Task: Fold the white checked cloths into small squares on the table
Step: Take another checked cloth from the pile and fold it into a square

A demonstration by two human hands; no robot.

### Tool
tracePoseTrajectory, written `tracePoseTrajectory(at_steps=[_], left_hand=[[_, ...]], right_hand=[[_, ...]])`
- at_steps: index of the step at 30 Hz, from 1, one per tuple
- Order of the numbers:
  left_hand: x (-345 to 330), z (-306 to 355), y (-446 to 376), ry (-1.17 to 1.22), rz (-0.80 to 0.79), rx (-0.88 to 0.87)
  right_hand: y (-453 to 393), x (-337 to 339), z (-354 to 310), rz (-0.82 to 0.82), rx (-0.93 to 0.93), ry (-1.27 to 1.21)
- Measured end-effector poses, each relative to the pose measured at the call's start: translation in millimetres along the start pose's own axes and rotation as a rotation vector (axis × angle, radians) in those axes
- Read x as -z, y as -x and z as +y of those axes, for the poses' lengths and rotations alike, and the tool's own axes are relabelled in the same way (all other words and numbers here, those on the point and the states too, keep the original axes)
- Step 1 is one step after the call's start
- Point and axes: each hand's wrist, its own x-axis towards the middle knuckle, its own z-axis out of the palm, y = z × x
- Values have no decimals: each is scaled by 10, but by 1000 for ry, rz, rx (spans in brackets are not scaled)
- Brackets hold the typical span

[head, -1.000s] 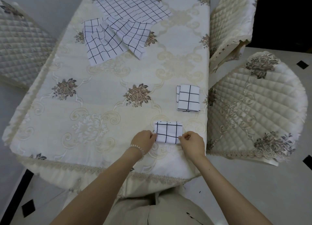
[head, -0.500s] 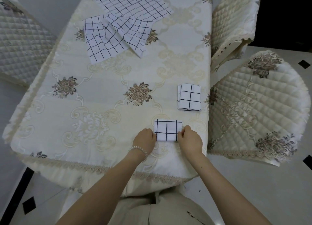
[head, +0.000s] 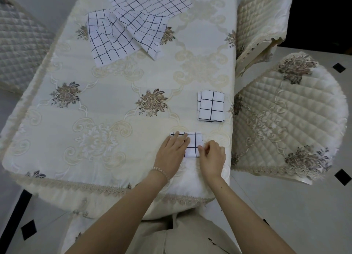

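Two hands work at one small folded checked cloth point(head: 194, 143) low and right of centre in the frame, on the table point(head: 118, 109). The left hand point(head: 172, 151) lies flat with straight fingers pressing the cloth's left part; the right hand point(head: 212, 155) pinches its right edge with curled fingers. A finished folded stack point(head: 211, 106) sits just above. Unfolded checked cloths point(head: 133, 23) overlap at the upper centre.

Thin, matt white checked cloths point(head: 112, 38) of woven fabric lie on the worktop point(head: 106, 109), which wears a cream cloth with a soft sheen, embroidered flowers and lace trim. The chair cover point(head: 289, 120) is quilted, padded fabric. The floor tiles point(head: 304, 211) look smooth.
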Motion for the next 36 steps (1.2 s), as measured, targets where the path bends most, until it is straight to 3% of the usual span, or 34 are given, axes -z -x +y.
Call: tracePoseTrajectory(at_steps=[4,10,16,22,36], left_hand=[[-6,-175,89,-49,-147,91],[-35,-279,174,-66,-174,84],[-34,-272,183,-47,-176,107],[-78,-300,188,-64,-176,85],[16,-209,156,14,-193,134]], right_hand=[[-1,6,-3,3,-2,-12],[-15,21,-39,-2,-26,-1],[204,-195,-281,-108,235,126],[174,-167,-74,-103,269,109],[-80,209,101,-173,-29,-51]])
